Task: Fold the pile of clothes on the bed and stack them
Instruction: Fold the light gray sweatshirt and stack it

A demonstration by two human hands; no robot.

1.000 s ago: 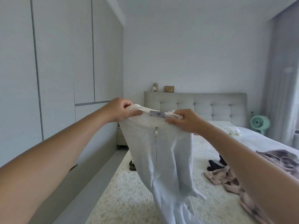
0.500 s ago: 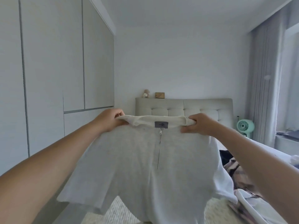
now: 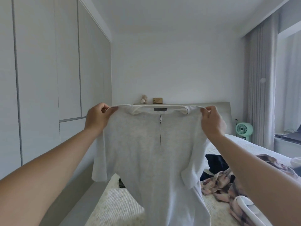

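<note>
While both arms reach forward at chest height, the left hand (image 3: 97, 118) pinches one shoulder of a pale grey top (image 3: 149, 154) between thumb and curled fingers, and the right hand (image 3: 211, 121) pinches the other shoulder the same way. The hands are well apart, so the neckline is stretched almost straight between them. The top hangs flat and open in the air above the bed (image 3: 117, 207), with a dark label (image 3: 160, 109) at the middle of the neck and a short zip (image 3: 160, 132) running down from it. Its two short sleeves droop at either side, and the lower part falls out of view at the bottom edge.

Beneath and to the right, on the bed's cream textured cover, lies the rest of the pile: a crumpled pink and grey patterned garment (image 3: 228, 185), a dark navy piece (image 3: 216, 163) just behind it, and something white (image 3: 247, 207) at the lower right, partly hidden by the right forearm. A small dark item (image 3: 121, 183) shows under the left sleeve.

Further back stands a padded grey headboard (image 3: 226, 115) with a small teddy bear (image 3: 144, 99) and a little wooden box (image 3: 157, 100) on its ledge. A green fan (image 3: 244, 130) sits beside the bed near the long curtains (image 3: 260, 88), and tall wardrobe doors (image 3: 48, 70) line the left wall.
</note>
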